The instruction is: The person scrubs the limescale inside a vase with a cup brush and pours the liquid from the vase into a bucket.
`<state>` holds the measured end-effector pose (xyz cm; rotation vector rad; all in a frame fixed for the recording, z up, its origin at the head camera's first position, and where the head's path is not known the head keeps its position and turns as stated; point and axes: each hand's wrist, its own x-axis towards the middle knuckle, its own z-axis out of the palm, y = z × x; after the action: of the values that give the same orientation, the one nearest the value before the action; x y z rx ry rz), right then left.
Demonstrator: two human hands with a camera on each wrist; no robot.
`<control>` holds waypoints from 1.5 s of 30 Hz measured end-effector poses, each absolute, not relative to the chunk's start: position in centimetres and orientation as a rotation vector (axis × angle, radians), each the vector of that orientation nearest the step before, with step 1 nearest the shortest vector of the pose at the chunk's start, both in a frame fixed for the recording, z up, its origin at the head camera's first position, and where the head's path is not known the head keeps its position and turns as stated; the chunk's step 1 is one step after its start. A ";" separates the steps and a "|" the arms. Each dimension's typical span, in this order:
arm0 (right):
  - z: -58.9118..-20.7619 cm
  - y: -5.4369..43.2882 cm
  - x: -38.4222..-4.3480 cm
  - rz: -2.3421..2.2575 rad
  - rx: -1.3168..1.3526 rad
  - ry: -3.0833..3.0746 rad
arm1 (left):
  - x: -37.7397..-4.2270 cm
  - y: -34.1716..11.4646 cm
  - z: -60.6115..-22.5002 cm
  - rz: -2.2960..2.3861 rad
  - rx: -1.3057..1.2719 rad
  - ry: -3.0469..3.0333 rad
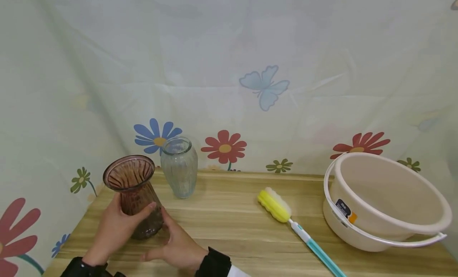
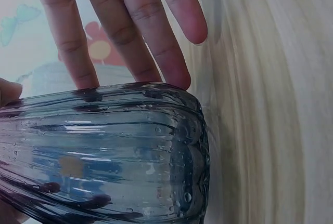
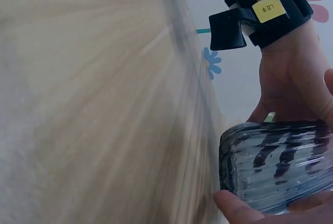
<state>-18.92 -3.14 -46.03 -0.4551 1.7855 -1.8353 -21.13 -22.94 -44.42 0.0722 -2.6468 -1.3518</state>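
A purple-brown ribbed glass vase (image 1: 137, 205) with a flared rim is at the left of the table in the head view. My left hand (image 1: 116, 225) grips its body, thumb across the near side. From the right, my right hand (image 1: 180, 245) touches the vase with nearly straight fingers (image 2: 145, 21), its thumb standing away from the glass. Water drops cling to the vase (image 2: 114, 146) in the left wrist view. Its base is close to the tabletop; I cannot tell whether it touches. Just behind stands a clear glass vase (image 1: 179, 169), upright.
On the wood-grain table (image 1: 229, 213), a bottle brush (image 1: 304, 233) with a yellow-and-white sponge head lies right of centre. At the far right stands a beige bucket (image 1: 379, 229), its handle lowered to the front. A flower-printed curtain (image 1: 214, 70) hangs behind.
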 end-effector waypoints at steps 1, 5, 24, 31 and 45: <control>-46.1 -3.2 -19.1 -1.832 -0.465 1.780 | -21.2 -23.1 -44.5 -1.356 0.079 -2.650; -46.4 -3.3 -19.6 -1.821 -0.494 1.762 | -21.4 -23.4 -44.7 -1.356 0.107 -2.664; -47.0 -4.0 -20.8 -1.769 -0.546 1.689 | -21.7 -24.8 -44.8 -1.394 0.209 -2.708; -47.1 -4.0 -20.8 -1.753 -0.540 1.695 | -21.6 -25.0 -45.1 -1.377 0.202 -2.729; -46.8 -3.2 -20.0 -1.750 -0.502 1.796 | -20.7 -26.0 -45.2 -1.306 0.115 -2.818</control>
<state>-19.98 -3.19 -46.79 -0.5017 1.7956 -1.7499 -20.73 -25.99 -45.21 0.1148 -2.8180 -1.3059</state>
